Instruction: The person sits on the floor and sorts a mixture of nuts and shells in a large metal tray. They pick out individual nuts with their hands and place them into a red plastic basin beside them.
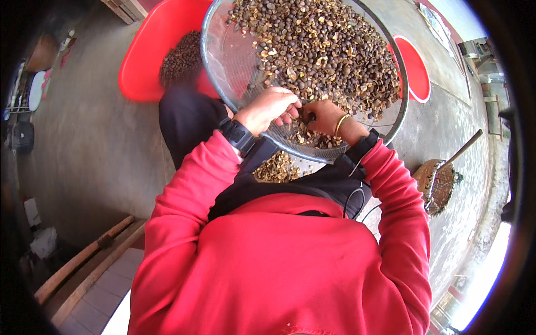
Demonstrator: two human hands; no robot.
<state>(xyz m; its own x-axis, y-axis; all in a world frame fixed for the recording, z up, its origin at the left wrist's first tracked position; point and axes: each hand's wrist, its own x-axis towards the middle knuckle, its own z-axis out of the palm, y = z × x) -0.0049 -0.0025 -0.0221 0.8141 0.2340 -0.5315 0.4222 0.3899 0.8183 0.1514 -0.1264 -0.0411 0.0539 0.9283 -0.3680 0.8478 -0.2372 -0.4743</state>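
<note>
A round mesh sieve [234, 54] with a grey rim lies across my knees, heaped with dark round seeds and pale broken husks [322, 50]. My left hand [270, 106] is over the near part of the mesh, its fingers curled near those of the other hand; whether they pinch anything is unclear. Beside it, my right hand [324, 117], with a yellow bangle at the wrist, is closed around some dark pieces. Between my hands and the near rim lies a smaller scatter of husks and seeds [316, 138].
A red plastic basin [144, 54] holding dark seeds [182, 60] is at the left, partly under the sieve. Another red container [414, 69] stands at the right. A woven basket [439, 188] with a stick leaning in it is farther right. Husks [278, 167] lie below, between my legs.
</note>
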